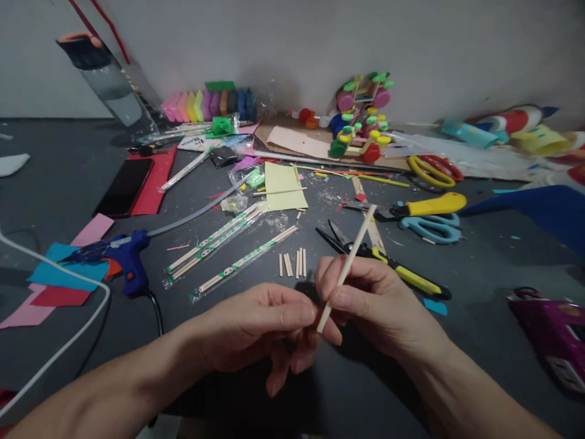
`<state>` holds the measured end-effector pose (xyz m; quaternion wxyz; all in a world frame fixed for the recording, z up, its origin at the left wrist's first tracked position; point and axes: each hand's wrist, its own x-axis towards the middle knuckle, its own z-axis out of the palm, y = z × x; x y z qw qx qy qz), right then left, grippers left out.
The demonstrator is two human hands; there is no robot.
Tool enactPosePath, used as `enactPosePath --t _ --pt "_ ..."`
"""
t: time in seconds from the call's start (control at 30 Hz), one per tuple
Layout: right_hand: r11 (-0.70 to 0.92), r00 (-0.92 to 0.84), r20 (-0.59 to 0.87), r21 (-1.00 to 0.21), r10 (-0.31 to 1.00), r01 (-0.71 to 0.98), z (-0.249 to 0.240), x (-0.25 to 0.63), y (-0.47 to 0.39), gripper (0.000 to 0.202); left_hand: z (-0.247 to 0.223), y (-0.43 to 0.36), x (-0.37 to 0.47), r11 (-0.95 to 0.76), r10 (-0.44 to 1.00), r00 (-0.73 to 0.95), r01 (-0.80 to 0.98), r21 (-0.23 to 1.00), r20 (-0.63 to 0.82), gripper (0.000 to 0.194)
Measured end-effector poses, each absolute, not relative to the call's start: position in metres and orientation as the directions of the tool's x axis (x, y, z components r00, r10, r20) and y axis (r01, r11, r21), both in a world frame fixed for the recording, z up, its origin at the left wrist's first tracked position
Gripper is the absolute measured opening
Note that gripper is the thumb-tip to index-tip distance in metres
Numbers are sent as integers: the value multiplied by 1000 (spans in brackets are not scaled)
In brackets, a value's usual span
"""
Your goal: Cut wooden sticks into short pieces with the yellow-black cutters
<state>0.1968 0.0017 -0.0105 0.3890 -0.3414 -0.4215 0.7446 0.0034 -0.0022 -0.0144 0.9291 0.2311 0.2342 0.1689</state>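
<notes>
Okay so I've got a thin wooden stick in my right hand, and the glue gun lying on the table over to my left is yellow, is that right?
Not quite: the head view shows that the glue gun is blue, not yellow. It does lie to your left, and your right hand does hold the thin wooden stick.

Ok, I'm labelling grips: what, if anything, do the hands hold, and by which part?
The right hand pinches a pale stick by its lower half. The left hand is by the lower end; whether it grips too cannot be told.
</notes>
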Motion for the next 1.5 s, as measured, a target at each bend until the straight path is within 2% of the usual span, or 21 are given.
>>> enactPosePath --t 0.1,0.2,0.37,0.47,0.63,0.77,0.9,1.0,1.07,1.2,1.27,1.5 --pt "-339 -473 -173 -894 864 -292 -11 194 1 27 -18 -4 6 880 359 874 -200 432 -328 22" --pt "-350 -484 -187 -896 855 -272 -12 194 2 28 -22 -4 8 872 372 872 -211 442 -319 26" --pt "-341 -445 -229 -921 866 -188 -12 198 4 15 -21 -7 10 751 574 701 -246 613 -422 21" --pt "-323 -417 -247 -939 875 -121 -12 200 3 13 -17 -8 11 697 636 619 -203 688 -461 22" --pt "-400 -431 -291 -897 854 -187 -13 201 2 18 -11 -9 11 604 693 564 -114 789 -450 15" --pt "-427 -438 -302 -876 847 -223 -14 201 1 21 -12 -11 11 463 770 512 -40 885 -380 9" --pt "-430 -448 -302 -876 841 -216 -13 201 1 20 -15 -11 7 230 838 496 59 971 -229 14" --pt "-422 -444 -308 -887 842 -186 -11 203 1 20 -17 -13 6 60 864 491 119 991 -112 19" --pt "-407 -426 -310 -900 850 -158 -9 204 1 21 -17 -14 7 108 859 490 114 988 -151 20" --pt "-399 -391 -337 -913 856 -87 -6 204 1 27 -14 -14 11 442 774 501 12 897 -388 15" --pt "-403 -379 -352 -913 856 -63 -5 204 2 28 -11 -11 12 543 721 526 -24 839 -451 14" --pt "-401 -388 -350 -914 853 -57 -5 207 4 30 -6 -6 9 613 654 589 -44 789 -475 14"
